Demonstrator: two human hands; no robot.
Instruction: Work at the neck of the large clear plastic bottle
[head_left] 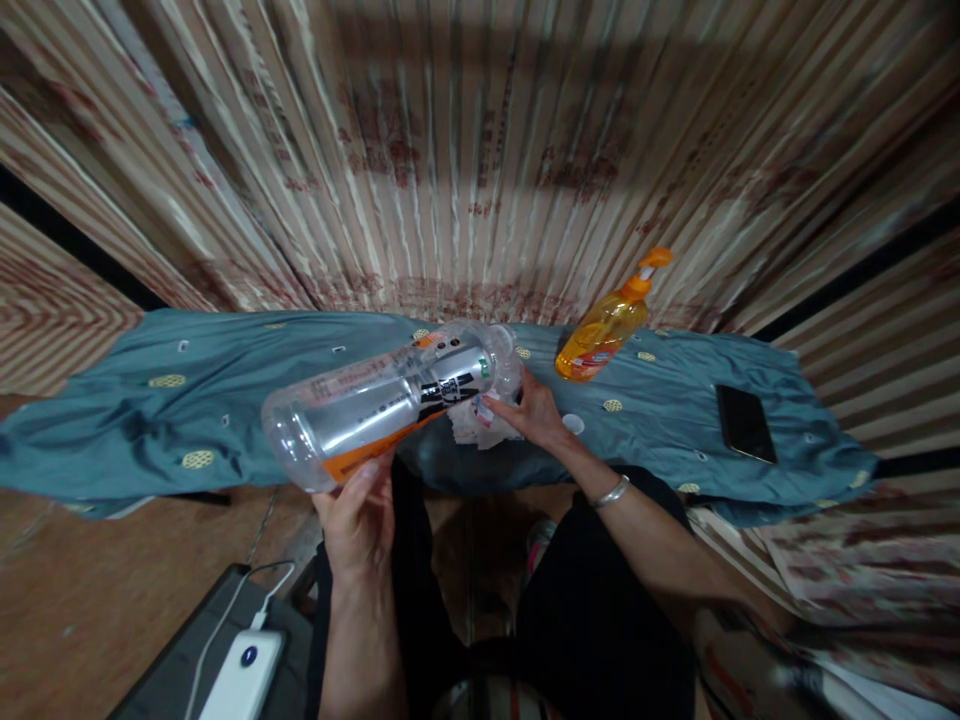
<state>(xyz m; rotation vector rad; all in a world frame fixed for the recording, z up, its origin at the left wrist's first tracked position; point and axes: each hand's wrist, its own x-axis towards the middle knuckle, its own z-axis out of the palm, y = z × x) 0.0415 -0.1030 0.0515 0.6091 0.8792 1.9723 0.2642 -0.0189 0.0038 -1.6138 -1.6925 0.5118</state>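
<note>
A large clear plastic bottle [375, 410] with a silver and orange label lies tilted across the view above the cloth. My left hand [358, 520] grips its wide base end from below, thumb on the label. My right hand [536, 412] is at the narrower end, with its fingers partly hidden behind the bottle and its thumb by a crumpled white and pink wrapper or tissue [480, 422]. Just right of that hand, a small round white cap [573, 424] rests on the cloth.
An orange pump bottle [604, 330] stands behind on the right of the blue-green cloth [247, 400]. A black phone [745, 423] lies at the far right. Pleated curtain [465, 150] hangs behind. At lower left, a white power bank [244, 675] with a cable rests on a dark surface.
</note>
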